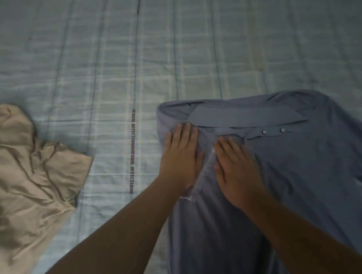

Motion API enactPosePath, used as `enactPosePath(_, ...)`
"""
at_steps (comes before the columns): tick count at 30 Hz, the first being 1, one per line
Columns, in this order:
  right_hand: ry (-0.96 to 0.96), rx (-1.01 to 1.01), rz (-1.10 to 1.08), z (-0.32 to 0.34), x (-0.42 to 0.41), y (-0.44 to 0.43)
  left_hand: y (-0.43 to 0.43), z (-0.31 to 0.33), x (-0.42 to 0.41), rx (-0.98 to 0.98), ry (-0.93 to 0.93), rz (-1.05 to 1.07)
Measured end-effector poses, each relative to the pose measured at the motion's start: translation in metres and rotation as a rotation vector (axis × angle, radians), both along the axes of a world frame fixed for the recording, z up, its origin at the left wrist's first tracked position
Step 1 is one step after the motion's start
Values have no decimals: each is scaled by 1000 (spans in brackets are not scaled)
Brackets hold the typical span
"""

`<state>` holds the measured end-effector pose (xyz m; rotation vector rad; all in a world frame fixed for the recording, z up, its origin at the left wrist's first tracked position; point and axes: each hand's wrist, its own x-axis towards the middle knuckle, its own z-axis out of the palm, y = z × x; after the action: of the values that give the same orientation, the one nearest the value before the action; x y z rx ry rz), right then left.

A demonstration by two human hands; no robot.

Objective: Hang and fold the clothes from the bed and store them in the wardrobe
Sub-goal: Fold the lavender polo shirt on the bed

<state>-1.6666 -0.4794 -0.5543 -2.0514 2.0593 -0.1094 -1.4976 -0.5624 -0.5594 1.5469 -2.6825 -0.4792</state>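
A blue collared shirt (293, 168) with two small buttons near the collar lies spread on the bed at the right, its left side folded inward. My left hand (182, 155) lies flat on the folded left part, fingers straight and pointing toward the collar. My right hand (236, 171) presses flat on the shirt's chest just beside it. A pale seam strip of the shirt runs between the two hands. Neither hand grips any cloth.
A crumpled beige garment (27, 178) lies at the left edge of the bed. The bed is covered by a light blue checked sheet (130, 66) with a line of printed text running down its middle.
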Motion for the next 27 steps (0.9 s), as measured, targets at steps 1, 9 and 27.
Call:
enactPosePath(1, 31, 11, 18, -6, 0, 1, -3, -5, -3, 1, -10, 16)
enactPosePath(9, -26, -15, 9, -7, -1, 1, -1, -5, -8, -20, -96, 23)
enactPosePath(27, -262, -75, -853, 20, -346, 72, 60, 19, -313, -31, 92, -220)
